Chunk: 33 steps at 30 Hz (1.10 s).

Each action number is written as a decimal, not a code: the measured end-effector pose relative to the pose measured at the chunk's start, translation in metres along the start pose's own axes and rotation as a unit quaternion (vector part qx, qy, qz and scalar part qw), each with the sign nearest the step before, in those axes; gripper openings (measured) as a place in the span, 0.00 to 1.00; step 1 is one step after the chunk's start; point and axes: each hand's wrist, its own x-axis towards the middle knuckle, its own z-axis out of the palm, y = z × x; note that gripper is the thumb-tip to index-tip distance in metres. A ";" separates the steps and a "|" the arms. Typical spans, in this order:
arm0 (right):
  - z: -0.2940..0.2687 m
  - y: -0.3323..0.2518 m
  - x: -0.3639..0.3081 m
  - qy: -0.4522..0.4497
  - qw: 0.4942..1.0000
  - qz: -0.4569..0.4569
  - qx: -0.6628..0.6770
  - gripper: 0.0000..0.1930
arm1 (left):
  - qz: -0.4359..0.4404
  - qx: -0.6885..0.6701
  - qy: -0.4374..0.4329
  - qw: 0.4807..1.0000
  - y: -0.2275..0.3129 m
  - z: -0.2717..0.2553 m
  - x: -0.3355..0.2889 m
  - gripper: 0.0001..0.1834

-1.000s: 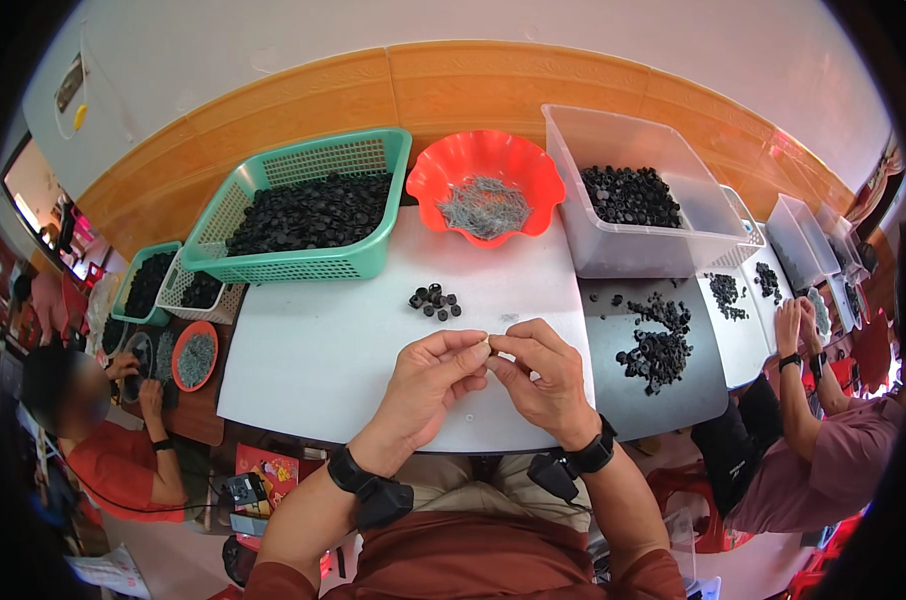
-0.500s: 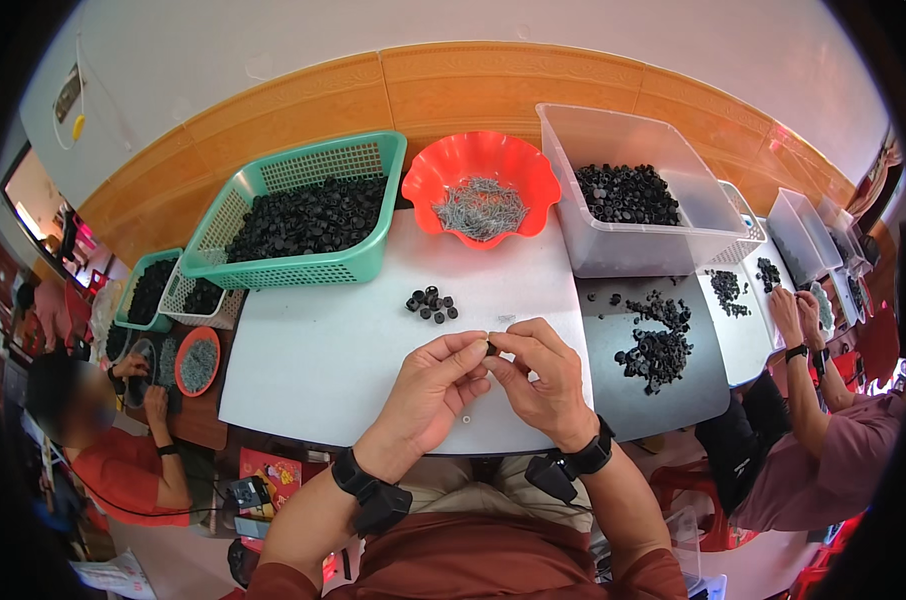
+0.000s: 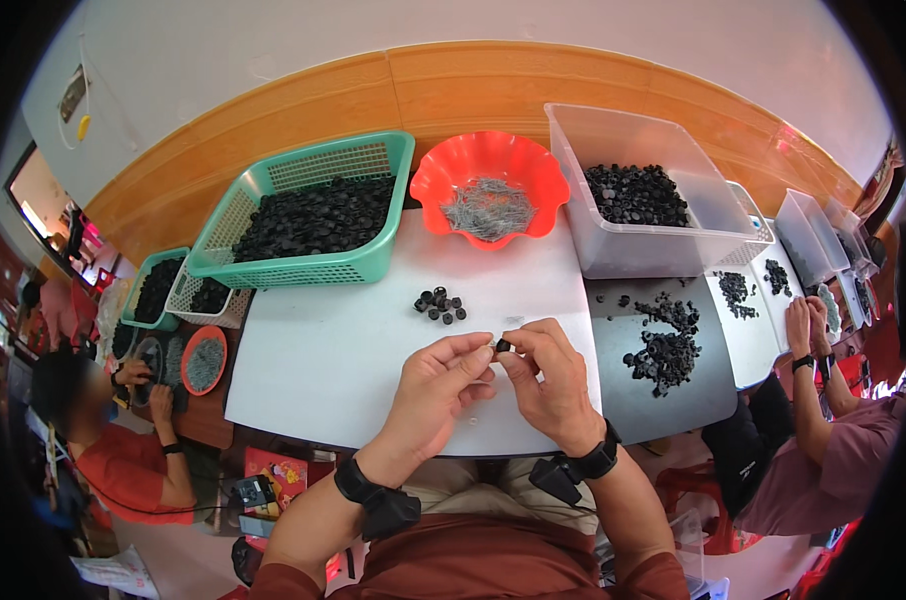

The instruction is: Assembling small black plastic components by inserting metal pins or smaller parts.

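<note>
Head view: over the counter (image 3: 303, 365) towards its near edge, the right hand (image 3: 556, 392) pinches a small black part (image 3: 503, 345) beside the left hand (image 3: 430, 392), fingers pressed together, contents unclear; a slackened pinch could drop it.

A rust-red shirt (image 3: 473, 560) is worn with beige trousers (image 3: 513, 484) — and boxy black wristbands (image 3: 389, 514).

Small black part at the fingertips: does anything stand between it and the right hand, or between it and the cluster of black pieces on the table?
Nothing visible separates the small black part from the right hand, which pinches it. Toward the cluster, the left hand sits close by; beyond that, only white tabletop shows.
</note>
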 end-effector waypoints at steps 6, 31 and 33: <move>0.000 0.002 0.001 0.005 1.000 -0.004 0.013 0.12 | 0.223 0.360 0.123 0.897 0.016 -0.038 0.019 0.11; -0.003 0.002 0.002 0.006 0.999 -0.008 0.042 0.10 | 0.231 0.650 0.106 0.716 0.039 -0.055 0.042 0.13; -0.002 0.002 0.002 0.009 0.999 -0.006 0.044 0.10 | 0.228 0.647 0.108 0.719 0.039 -0.052 0.041 0.11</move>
